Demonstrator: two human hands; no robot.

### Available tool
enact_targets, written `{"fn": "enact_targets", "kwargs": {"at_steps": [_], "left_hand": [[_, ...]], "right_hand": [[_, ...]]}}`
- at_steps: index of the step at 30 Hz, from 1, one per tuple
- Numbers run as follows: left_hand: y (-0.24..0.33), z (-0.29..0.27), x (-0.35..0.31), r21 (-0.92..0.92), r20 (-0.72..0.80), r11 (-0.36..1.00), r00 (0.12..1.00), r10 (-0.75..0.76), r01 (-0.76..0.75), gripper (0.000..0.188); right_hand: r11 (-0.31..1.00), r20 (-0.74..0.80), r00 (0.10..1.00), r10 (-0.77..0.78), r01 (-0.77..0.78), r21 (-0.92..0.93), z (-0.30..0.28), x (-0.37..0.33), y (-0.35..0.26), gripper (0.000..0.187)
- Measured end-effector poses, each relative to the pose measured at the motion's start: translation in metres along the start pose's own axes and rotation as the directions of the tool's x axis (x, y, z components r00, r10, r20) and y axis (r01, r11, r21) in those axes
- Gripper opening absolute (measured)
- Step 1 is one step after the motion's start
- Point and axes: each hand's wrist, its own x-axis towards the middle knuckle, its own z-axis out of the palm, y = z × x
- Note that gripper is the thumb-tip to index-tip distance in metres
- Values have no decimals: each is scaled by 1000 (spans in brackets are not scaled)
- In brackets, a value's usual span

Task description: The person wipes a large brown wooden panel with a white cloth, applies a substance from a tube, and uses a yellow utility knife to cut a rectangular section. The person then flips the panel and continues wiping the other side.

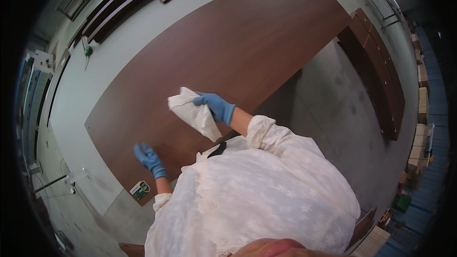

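Note:
A large brown wood-grain panel (pixel 223 43) lies flat in front of me. My right hand (pixel 220 108), in a blue glove, grips a crumpled white cloth (pixel 190 113) over the near part of the panel. The cloth hangs down from the fingers toward my body. My left hand (pixel 150 160), also gloved in blue, is over the panel's near left end with nothing visible in it. Its fingers are stretched out; I cannot tell whether they touch the surface. Near that hand, at the panel's corner, is a green and white patterned item (pixel 140 190).
A pale table (pixel 76 114) runs under the panel. Long dark strips (pixel 128 4) lie along its far left, near a green tape measure (pixel 87 51). Brown boards (pixel 376 62) stand to the right above the grey floor (pixel 328 100). Stacked cartons (pixel 421 138) line the far right.

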Motion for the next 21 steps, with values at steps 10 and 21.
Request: {"fn": "enact_targets", "kwargs": {"at_steps": [10, 21], "left_hand": [[156, 151, -3, 162, 171, 965, 969, 180, -207, 50], [331, 370, 66, -59, 247, 945, 913, 326, -322, 66]], "right_hand": [[996, -201, 977, -76, 82, 24, -117, -18, -96, 56], [734, -353, 657, -666, 489, -472, -158, 16, -294, 52]]}}
